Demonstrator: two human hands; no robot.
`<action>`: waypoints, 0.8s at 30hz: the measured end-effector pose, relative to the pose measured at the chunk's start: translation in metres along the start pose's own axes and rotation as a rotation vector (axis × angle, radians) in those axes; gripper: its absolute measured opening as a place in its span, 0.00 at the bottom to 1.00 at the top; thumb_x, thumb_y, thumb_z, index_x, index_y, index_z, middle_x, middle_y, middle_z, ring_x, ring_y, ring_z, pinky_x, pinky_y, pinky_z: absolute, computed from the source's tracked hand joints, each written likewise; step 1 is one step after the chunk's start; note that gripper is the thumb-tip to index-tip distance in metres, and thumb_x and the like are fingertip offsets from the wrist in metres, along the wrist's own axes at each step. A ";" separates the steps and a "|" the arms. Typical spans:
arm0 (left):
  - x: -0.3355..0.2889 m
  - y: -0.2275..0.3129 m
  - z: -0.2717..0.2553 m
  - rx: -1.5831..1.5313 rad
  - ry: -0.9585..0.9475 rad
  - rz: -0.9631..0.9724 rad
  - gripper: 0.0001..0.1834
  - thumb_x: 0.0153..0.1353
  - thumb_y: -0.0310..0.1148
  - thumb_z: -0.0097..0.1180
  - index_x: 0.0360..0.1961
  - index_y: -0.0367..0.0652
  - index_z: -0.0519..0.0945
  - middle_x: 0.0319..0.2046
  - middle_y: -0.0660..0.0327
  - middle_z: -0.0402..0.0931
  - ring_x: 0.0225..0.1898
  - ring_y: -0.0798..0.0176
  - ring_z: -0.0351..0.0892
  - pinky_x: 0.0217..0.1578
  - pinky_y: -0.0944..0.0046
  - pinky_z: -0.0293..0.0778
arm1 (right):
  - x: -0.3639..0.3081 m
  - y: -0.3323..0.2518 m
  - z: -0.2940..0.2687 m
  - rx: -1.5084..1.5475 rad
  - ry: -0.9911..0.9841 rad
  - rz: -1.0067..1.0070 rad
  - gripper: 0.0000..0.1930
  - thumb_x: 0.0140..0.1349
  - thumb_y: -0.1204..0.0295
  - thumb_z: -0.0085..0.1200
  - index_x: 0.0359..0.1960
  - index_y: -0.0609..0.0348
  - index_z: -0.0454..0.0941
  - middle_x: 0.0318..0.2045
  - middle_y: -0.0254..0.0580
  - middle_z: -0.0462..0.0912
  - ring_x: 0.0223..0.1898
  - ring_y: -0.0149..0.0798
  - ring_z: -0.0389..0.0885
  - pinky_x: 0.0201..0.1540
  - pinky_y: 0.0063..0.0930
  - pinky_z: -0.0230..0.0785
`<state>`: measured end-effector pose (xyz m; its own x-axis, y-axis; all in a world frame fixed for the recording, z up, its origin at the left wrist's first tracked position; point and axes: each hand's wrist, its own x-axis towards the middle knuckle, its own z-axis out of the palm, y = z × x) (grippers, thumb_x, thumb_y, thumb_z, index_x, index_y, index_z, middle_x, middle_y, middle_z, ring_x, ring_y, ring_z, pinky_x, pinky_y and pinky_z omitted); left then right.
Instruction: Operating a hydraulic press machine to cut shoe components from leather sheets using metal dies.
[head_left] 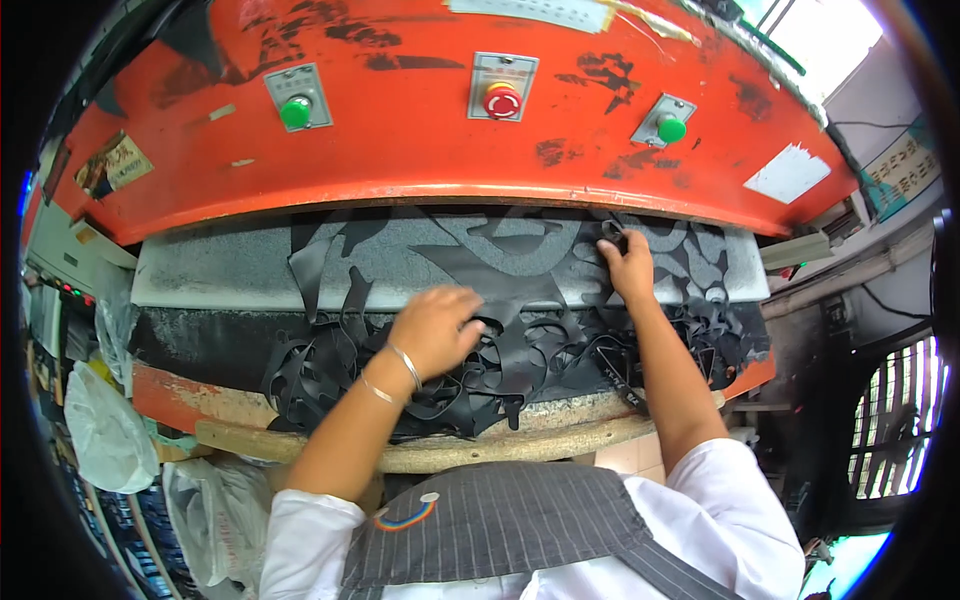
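Observation:
My left hand (435,325) hovers over or rests on a heap of black cut-out sheet scraps (505,355), thumb apart from the loosely bent fingers. Nothing shows in its grip. Farther forward and to the right, my right hand (630,268) pinches a small dark ring-shaped piece (612,230) close under the red machine's lower edge. Around it lies a black sheet (465,262) with curved openings cut through it, spread over the pale grey cutting bed (210,262). Its far part is hidden beneath the machine.
The red machine beam (400,150) spans the far side, with a green button (296,112) on the left, another green button (671,129) on the right and a red stop button (502,100) between them. A worn front ledge (420,458) runs before me. Plastic bags (110,430) hang at left.

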<state>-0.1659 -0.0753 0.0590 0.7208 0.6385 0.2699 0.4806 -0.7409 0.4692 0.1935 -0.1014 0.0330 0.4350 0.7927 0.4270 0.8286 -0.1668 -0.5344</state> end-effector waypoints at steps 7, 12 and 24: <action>0.002 -0.070 0.016 0.121 0.040 -0.127 0.34 0.61 0.48 0.55 0.63 0.36 0.69 0.67 0.52 0.61 0.70 0.51 0.55 0.67 0.51 0.52 | -0.039 -0.142 0.050 0.182 -0.149 -0.103 0.23 0.49 0.63 0.66 0.44 0.64 0.78 0.40 0.58 0.80 0.44 0.57 0.80 0.48 0.41 0.73; 0.003 -0.068 0.025 0.142 0.084 -0.115 0.38 0.60 0.50 0.54 0.64 0.33 0.66 0.67 0.49 0.60 0.71 0.52 0.54 0.69 0.51 0.48 | -0.059 -0.168 0.089 0.100 -0.267 -0.129 0.21 0.51 0.65 0.64 0.44 0.62 0.76 0.40 0.55 0.78 0.40 0.60 0.79 0.43 0.47 0.74; 0.004 -0.083 -0.025 -0.267 0.271 -0.245 0.25 0.59 0.43 0.59 0.52 0.37 0.78 0.54 0.46 0.75 0.60 0.47 0.71 0.62 0.54 0.64 | -0.044 -0.171 0.042 0.279 -0.202 -0.059 0.37 0.52 0.55 0.68 0.59 0.65 0.68 0.53 0.57 0.73 0.52 0.50 0.75 0.52 0.38 0.71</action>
<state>-0.2155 -0.0056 0.0423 0.4276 0.8463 0.3178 0.4494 -0.5040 0.7376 0.0183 -0.0828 0.0749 0.2875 0.9010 0.3249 0.7098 0.0273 -0.7038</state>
